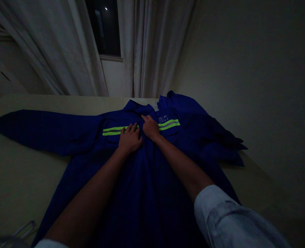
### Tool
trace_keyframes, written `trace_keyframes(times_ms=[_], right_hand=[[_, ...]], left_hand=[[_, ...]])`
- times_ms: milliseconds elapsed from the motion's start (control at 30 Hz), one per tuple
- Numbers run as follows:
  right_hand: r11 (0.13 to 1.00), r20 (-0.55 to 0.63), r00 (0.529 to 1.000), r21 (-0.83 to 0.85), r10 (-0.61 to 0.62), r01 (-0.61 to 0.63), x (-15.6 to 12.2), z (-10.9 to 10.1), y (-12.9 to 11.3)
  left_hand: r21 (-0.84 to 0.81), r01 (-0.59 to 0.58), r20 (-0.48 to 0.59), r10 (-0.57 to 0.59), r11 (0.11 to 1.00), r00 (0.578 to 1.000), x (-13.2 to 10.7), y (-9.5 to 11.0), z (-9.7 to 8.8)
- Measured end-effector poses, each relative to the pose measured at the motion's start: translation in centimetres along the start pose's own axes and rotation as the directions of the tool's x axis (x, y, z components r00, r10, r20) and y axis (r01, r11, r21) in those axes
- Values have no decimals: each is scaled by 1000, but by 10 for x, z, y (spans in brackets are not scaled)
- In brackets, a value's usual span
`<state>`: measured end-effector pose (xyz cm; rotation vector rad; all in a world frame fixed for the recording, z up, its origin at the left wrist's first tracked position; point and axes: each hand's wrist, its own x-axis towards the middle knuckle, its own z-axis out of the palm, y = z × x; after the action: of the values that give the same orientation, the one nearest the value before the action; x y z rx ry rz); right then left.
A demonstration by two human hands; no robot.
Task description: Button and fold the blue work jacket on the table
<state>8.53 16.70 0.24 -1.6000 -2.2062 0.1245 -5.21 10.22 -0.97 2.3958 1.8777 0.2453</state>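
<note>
A dark blue work jacket (pixel 87 131) with yellow-green reflective strips across the chest lies spread, front up, on a pale surface. One sleeve stretches out to the left, and the collar (pixel 135 107) points away from me. My left hand (pixel 130 138) rests flat with fingers spread over the left strip, beside the front opening. Just right of it, my right hand (pixel 150 127) is closed at the jacket's front edge below the collar, its index finger pointing left. The fingertips' grip on the cloth is partly hidden. White print (pixel 164 119) shows above the right strip.
Bunched blue cloth (pixel 191 105) lies at the right, near the wall (pixel 258 86). Light curtains (pixel 155 44) hang behind the surface (pixel 10 172), around a dark window (pixel 106 31). A thin looped object (pixel 27 227) is at the bottom left, dim and cut off.
</note>
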Motion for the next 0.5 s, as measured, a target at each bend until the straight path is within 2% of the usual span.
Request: trace_keyframes(times_ms=[67,133,233,300,367,500], right_hand=[[999,-39,999,51,3,-1,-23,-18,7],[998,-32,998,23,-52,53,-57,-38,20],[992,39,993,-47,-115,117,-112,-58,46],[991,92,990,-65,-110,117,-134,-59,61],[991,133,987,-86,-90,102,-138,-56,71],[989,187,981,-135,-39,65,-114,-52,70]], left_hand=[[-21,-34,-2,34,999,999,-4,-7,-3],[6,-58,-24,58,998,998,-12,-19,-6],[76,6,-32,-4,997,999,-24,-40,-7],[77,52,1,-52,996,999,-26,-52,-6],[64,43,39,-46,997,998,-20,-61,-6],[70,8,38,-11,998,999,-3,-60,-17]])
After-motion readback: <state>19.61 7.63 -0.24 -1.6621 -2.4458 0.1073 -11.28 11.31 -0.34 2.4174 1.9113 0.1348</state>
